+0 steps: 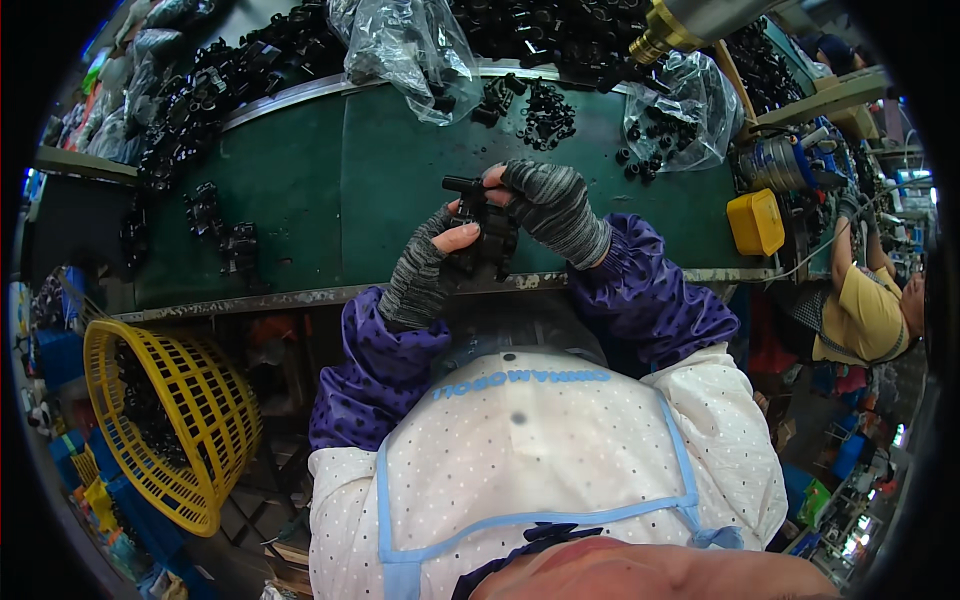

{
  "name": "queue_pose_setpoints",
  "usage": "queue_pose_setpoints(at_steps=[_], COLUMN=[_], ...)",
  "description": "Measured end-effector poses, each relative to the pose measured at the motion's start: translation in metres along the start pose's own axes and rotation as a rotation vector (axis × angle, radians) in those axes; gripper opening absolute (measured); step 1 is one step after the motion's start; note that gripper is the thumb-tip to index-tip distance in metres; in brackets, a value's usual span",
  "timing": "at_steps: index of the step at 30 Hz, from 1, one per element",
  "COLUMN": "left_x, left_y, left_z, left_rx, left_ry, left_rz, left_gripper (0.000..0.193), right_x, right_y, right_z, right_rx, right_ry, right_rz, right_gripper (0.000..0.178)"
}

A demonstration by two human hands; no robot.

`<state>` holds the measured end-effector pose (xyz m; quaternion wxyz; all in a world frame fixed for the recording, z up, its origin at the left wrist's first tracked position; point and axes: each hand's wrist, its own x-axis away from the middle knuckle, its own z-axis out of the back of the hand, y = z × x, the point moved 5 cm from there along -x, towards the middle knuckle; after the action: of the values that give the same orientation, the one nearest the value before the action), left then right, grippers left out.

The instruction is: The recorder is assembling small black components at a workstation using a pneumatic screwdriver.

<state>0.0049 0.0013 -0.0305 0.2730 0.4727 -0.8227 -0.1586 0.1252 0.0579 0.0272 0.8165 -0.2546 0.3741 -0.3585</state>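
Both my hands wear grey knitted fingerless gloves and meet over the near part of the green bench. My left hand (436, 255) is closed round a black plastic part (485, 240) with a short bar sticking out at its top. At the upper end of that part, the fingers of my right hand (535, 195) pinch together; the fingertips hide what exactly they grip. Just beyond my hands lie a pile of small black rings (547, 115) and a clear bag (675, 125) spilling small black pieces. More black parts (238, 248) rest on the bench to the left.
Heaped black parts (520, 30) run along the far side behind a metal edge. A clear bag (415, 60) hangs over it. A brass-tipped tool (650, 45) juts in from above. At right are a yellow container (755, 223) and a co-worker (865, 310); at lower left, a yellow basket (225, 420).
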Motion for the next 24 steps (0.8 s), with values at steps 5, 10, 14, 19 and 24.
queue_pose_setpoints(at_steps=[5, 10, 14, 19, 24], left_x=[-0.003, -0.005, -0.001, -0.009, 0.033], left_y=[-0.006, 0.002, 0.017, 0.024, 0.132], left_z=[0.008, 0.001, -0.009, -0.01, 0.032], left_rx=[-0.12, -0.112, -0.101, -0.208, -1.474], left_ry=[0.03, 0.014, 0.008, -0.13, 0.375], left_rz=[-0.049, -0.118, -0.102, -0.134, -0.675], left_gripper=[0.035, 0.038, 0.042, 0.051, 0.048], right_x=[-0.001, -0.023, -0.014, -0.008, -0.071], right_y=[-0.003, -0.001, 0.031, 0.029, 0.105], right_z=[-0.003, 0.005, 0.013, -0.02, 0.035], right_rx=[0.068, 0.079, -0.438, -0.426, -1.075], right_ry=[-0.003, -0.174, -0.375, -0.363, 0.126], right_rz=[0.063, -0.21, -0.372, -0.38, -0.606], right_gripper=[0.015, 0.029, 0.038, 0.028, 0.021])
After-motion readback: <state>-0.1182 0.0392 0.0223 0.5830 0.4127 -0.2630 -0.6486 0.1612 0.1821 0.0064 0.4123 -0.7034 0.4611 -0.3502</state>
